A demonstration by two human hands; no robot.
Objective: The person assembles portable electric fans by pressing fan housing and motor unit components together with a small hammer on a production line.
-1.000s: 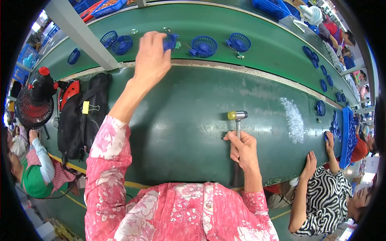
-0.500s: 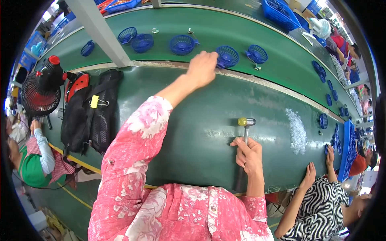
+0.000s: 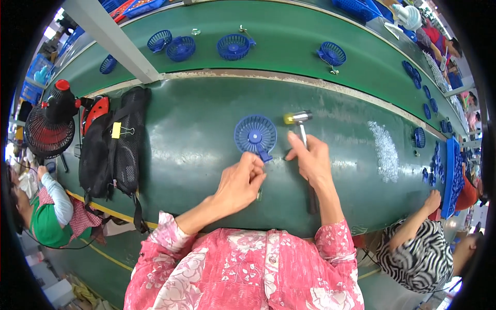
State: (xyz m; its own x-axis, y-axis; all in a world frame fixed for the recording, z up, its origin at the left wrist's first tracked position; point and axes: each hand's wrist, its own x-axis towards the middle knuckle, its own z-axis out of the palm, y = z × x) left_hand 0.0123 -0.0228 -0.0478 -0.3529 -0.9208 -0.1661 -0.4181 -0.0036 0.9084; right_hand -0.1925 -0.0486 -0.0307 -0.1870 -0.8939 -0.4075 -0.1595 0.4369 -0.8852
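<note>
Above the middle of the green bench, my left hand pinches the tab of a round blue plastic grille, dish-shaped with slats around a hub. A small shiny piece shows just below those fingers, too small to make out. My right hand is closed around the shaft of a small mallet with a yellow face, a metal head and a dark handle. The mallet head is slightly blurred, to the right of the grille and apart from it.
Several blue grilles lie on the green belt beyond the bench edge. Clear small pieces are heaped at right, near a blue tray. A black bag and a fan stand left. A co-worker sits at right.
My left hand has come back from the belt's edge with one blue grille, now in front of me. My right hand and the mallet have moved up and slightly left.
</note>
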